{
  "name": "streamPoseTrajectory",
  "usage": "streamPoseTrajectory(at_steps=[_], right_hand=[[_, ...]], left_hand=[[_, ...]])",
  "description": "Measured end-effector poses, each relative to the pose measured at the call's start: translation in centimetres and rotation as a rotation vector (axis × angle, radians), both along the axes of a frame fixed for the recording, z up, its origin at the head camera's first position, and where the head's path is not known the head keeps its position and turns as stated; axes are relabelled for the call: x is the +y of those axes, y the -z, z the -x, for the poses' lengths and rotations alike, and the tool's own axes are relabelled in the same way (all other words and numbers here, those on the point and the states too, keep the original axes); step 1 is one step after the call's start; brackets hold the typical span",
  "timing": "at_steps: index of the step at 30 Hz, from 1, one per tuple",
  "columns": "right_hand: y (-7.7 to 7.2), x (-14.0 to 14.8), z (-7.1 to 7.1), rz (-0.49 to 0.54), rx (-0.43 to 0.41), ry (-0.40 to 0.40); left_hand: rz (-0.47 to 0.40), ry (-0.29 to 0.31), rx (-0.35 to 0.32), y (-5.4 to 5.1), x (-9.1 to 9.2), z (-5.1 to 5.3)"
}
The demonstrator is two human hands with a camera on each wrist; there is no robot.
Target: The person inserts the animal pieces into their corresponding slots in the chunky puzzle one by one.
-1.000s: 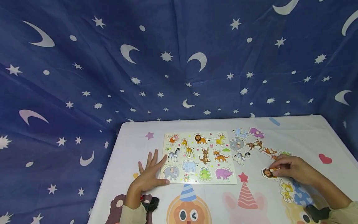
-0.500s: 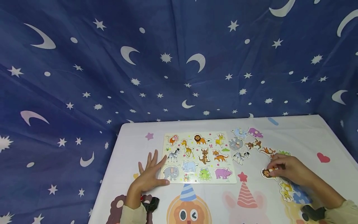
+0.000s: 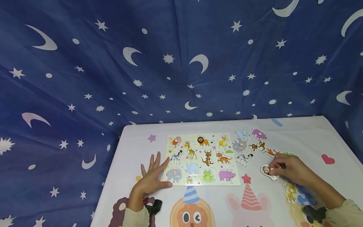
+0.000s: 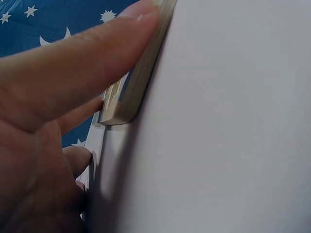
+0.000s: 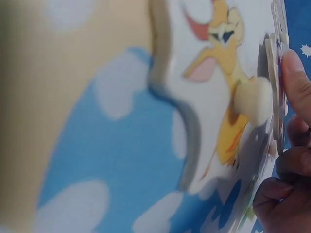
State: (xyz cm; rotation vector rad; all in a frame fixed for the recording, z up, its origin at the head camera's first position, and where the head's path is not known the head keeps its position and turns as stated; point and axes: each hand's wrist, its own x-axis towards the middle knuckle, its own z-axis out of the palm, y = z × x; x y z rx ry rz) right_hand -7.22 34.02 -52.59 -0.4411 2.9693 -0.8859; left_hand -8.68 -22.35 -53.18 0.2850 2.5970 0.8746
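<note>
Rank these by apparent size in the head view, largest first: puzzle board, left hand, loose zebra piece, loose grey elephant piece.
1. Puzzle board
2. Left hand
Unranked below those: loose zebra piece and loose grey elephant piece, too alike to separate.

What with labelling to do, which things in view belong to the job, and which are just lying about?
Job:
pale rectangular animal-picture board, touched by the left hand
white-edged animal-shaped piece in the right hand
loose animal-shaped pieces nearby

Just there:
dark-blue moon-and-star cloth backdrop
white cartoon-printed tablecloth

Starry blue curtain (image 3: 158, 75), printed white tablecloth (image 3: 300, 137)
</note>
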Motion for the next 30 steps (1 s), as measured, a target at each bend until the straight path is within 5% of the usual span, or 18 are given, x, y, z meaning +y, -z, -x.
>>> streamPoseTrajectory(at_steps=[15, 30], right_hand=[[-0.1, -4.1, 1.8, 0.129, 0.147, -0.020], [-0.6, -9.6, 4.8, 0.209, 0.186, -0.060]], left_hand=[[-0.014, -0.004, 0.009, 0.2, -0.1, -0.1], [-0.010, -0.009, 0.018, 0.3, 0.0, -0.1]])
